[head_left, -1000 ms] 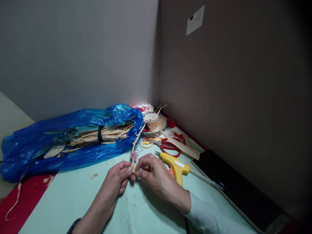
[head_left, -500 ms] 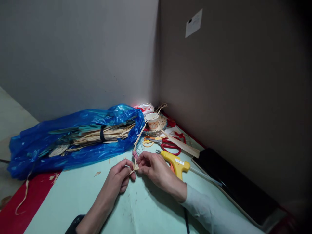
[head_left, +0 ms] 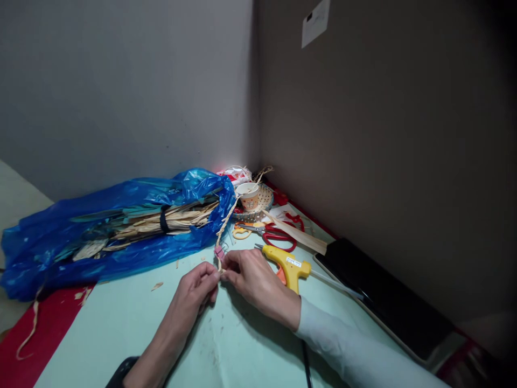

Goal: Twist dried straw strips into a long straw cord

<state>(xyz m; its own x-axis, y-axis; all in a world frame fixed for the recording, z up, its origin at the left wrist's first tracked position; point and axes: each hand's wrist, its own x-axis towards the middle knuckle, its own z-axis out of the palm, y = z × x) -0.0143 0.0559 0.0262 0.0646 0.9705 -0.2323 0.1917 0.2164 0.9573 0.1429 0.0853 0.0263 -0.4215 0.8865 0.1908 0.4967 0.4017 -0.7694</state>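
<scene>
A thin braided cord of pale dried fibre [head_left: 222,228] runs down from the paper cup to my fingers. A pink clip [head_left: 219,253] grips it just above my hands. My left hand [head_left: 198,285] is closed, pinching the cord's lower end between thumb and forefinger. Against it from the right, my right hand [head_left: 254,280] is closed on the same end, fingertips nearly touching the left ones. The strand ends are mostly hidden by the fingers. Just beyond my right hand lies a yellow glue gun [head_left: 288,264] with a glue stick in its back.
A blue plastic bag [head_left: 133,191] with a bundle of dried fibre [head_left: 186,219] lies at left. Red-handled scissors [head_left: 278,237], a paper cup [head_left: 247,198] and a woven basket [head_left: 264,200] are behind my hands. A long black object [head_left: 383,296] lies along the right wall.
The spread strand ends between my fingertips have been drawn in, and my fingers are closer together on the cord. The whole view has shifted slightly.
</scene>
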